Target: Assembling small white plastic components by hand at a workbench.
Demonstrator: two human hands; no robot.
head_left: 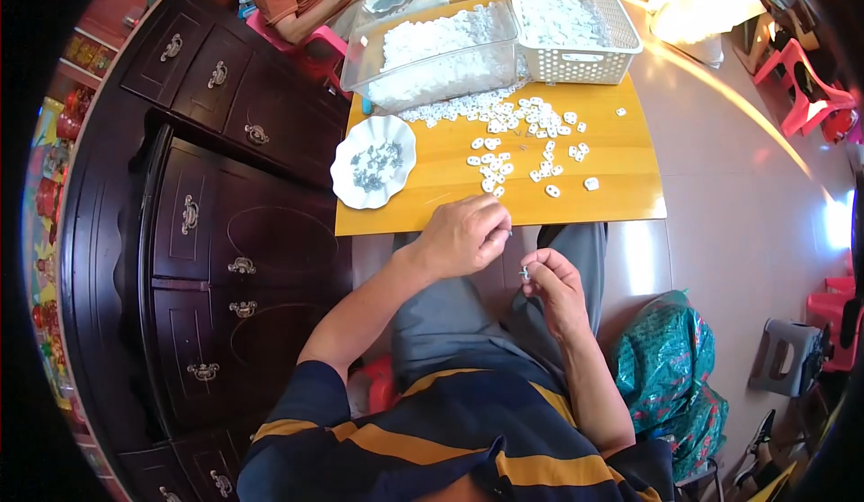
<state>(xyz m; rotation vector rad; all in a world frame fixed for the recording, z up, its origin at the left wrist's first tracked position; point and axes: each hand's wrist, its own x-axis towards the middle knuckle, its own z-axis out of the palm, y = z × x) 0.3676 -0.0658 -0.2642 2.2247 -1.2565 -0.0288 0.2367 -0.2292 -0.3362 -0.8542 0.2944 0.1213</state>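
Observation:
My left hand is over the near edge of the table with its fingers curled into a pinch. Whatever sits at its fingertips is too small to make out. Lower and to the right, above my lap, my right hand pinches a small pale piece between thumb and forefinger. Beyond my hands, small white two-holed plastic pieces lie scattered on the yellow table. Left of them stands a white scalloped dish holding many tiny grey parts.
A clear plastic bin and a white perforated basket, both heaped with white pieces, stand at the table's far side. Dark drawers line the left. A green bag rests at right. Another person sits far left.

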